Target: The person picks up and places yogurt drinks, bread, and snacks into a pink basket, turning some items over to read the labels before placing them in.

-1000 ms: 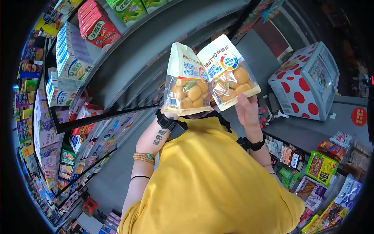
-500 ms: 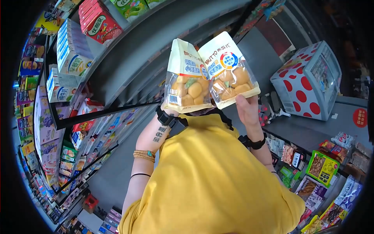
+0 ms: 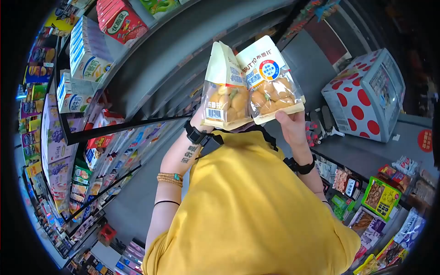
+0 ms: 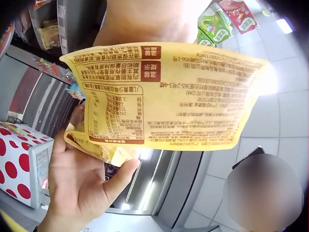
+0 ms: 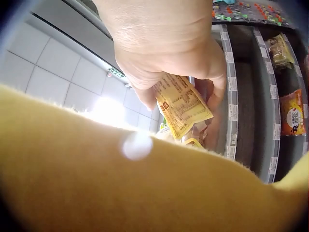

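Two upright clear-fronted bags of small bread rolls are held side by side at the top of the head view. My left hand (image 3: 197,121) holds the left bag (image 3: 225,104) from behind near its bottom; most of its fingers are hidden. The left wrist view shows this bag's printed yellow back panel (image 4: 188,96) just below my left hand (image 4: 149,21). My right hand (image 3: 293,129) grips the right bag (image 3: 272,94) at its lower right corner, thumb on the front. Seen from the right wrist, my right hand (image 5: 166,53) has thumb and fingers around the bag (image 5: 182,106).
Dark shelving (image 3: 151,68) stands on the left, with milk cartons (image 3: 91,64) and pink drink boxes (image 3: 121,23). A red-dotted freezer (image 3: 357,105) sits on the grey counter (image 3: 394,137) at the right. Packaged snacks (image 3: 380,197) fill the lower right.
Both bags have risen slightly in the head view. The left bag has shifted a little right and turned, so its front looks narrower. Both hands keep their holds.
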Available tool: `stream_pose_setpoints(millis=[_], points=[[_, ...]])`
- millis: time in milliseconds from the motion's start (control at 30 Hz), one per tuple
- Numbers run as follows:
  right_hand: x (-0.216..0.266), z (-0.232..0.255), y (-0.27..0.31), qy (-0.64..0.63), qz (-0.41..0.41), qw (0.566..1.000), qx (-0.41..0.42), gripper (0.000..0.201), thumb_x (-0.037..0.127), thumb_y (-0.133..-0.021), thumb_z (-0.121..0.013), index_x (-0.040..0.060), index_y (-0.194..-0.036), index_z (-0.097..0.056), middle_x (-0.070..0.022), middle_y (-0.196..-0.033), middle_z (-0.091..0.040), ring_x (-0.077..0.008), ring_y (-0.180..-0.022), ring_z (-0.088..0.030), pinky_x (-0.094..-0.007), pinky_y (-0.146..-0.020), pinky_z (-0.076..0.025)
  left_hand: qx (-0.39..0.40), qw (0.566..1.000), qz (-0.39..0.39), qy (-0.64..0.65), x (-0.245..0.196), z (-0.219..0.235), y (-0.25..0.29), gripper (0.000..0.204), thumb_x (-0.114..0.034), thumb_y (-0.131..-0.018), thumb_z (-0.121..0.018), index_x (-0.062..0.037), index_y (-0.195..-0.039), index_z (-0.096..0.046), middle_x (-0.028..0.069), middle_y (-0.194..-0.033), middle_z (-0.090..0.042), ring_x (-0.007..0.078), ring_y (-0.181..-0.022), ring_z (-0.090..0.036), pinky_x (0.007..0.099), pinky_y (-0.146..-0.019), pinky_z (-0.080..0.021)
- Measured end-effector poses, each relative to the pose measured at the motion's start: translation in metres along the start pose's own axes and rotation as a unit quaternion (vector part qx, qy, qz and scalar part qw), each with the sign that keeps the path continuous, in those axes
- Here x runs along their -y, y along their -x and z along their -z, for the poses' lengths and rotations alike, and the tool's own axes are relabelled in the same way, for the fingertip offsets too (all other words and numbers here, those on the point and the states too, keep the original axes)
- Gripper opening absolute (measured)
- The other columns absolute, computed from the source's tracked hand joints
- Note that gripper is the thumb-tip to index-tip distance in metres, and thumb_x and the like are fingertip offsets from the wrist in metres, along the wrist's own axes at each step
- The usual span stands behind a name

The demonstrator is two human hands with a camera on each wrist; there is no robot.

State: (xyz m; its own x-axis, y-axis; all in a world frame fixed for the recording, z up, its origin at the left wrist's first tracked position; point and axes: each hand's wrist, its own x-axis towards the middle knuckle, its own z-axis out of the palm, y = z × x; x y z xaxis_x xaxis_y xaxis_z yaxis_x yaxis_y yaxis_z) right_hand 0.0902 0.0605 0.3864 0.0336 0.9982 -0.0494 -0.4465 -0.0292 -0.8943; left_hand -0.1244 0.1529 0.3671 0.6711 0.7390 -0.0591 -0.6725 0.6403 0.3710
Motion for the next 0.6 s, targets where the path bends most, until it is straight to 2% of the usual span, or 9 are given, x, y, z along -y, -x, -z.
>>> stream_pose_setpoints(millis=[33, 233, 333, 533, 600], points=[[0.0, -0.001, 0.0, -0.01, 0.007, 1.0, -0.005, 0.057, 0.001, -0.083, -0.068, -0.0041, -0.134, -0.043, -0.0121, -0.127, -0.057, -0.0196, -0.114, -0.058, -0.0337, -0.098, -0.047, 0.0, 1.0, 0.0, 0.0, 0.0, 0.0, 0.0, 0.034, -0.029, -0.097, -0.052, -0.0038, -0.121, -0.05, 0.0109, -0.104, -0.06, 0.0244, -0.099, -0.061, 0.0384, -0.088, -0.053], [-0.004, 0.0, 0.0, -0.015, 0.003, 1.0, -0.016, 0.059, 0.0, -0.083, -0.069, -0.0033, -0.135, -0.042, -0.0115, -0.128, -0.056, -0.0195, -0.115, -0.057, -0.0339, -0.098, -0.047, 0.003, 1.0, -0.002, -0.001, 0.0, 0.002, 0.001, 0.034, -0.029, -0.098, -0.051, -0.0039, -0.121, -0.05, 0.0113, -0.105, -0.06, 0.0245, -0.098, -0.062, 0.0386, -0.088, -0.053], [-0.008, 0.01, 0.001, 0.008, -0.025, 1.0, 0.012, 0.068, 0.0, -0.085, -0.064, 0.0013, -0.144, -0.03, -0.0119, -0.141, -0.044, -0.0234, -0.13, -0.045, -0.0397, -0.109, -0.038, 0.004, 1.0, -0.003, -0.001, -0.001, 0.002, 0.001, 0.034, -0.029, -0.098, -0.051, -0.0039, -0.121, -0.05, 0.0114, -0.105, -0.06, 0.0245, -0.098, -0.062, 0.0387, -0.088, -0.054], [-0.01, 0.01, 0.002, 0.0, -0.025, 1.0, 0.008, 0.069, 0.002, -0.086, -0.064, 0.0018, -0.145, -0.028, -0.0121, -0.142, -0.042, -0.0235, -0.131, -0.044, -0.04, -0.109, -0.037, 0.011, 1.0, 0.002, -0.003, -0.001, 0.002, 0.0, 0.034, -0.028, -0.098, -0.05, -0.0039, -0.122, -0.05, 0.0118, -0.105, -0.06, 0.0246, -0.098, -0.062, 0.039, -0.087, -0.054], [-0.007, 0.003, 0.001, -0.027, -0.011, 1.0, -0.012, 0.063, 0.001, -0.085, -0.066, -0.0011, -0.14, -0.037, -0.0121, -0.134, -0.051, -0.0214, -0.122, -0.052, -0.0363, -0.103, -0.043, 0.013, 1.0, 0.001, -0.002, -0.002, 0.001, -0.001, 0.034, -0.028, -0.099, -0.05, -0.004, -0.122, -0.05, 0.0119, -0.106, -0.06, 0.0247, -0.098, -0.062, 0.039, -0.087, -0.054]])
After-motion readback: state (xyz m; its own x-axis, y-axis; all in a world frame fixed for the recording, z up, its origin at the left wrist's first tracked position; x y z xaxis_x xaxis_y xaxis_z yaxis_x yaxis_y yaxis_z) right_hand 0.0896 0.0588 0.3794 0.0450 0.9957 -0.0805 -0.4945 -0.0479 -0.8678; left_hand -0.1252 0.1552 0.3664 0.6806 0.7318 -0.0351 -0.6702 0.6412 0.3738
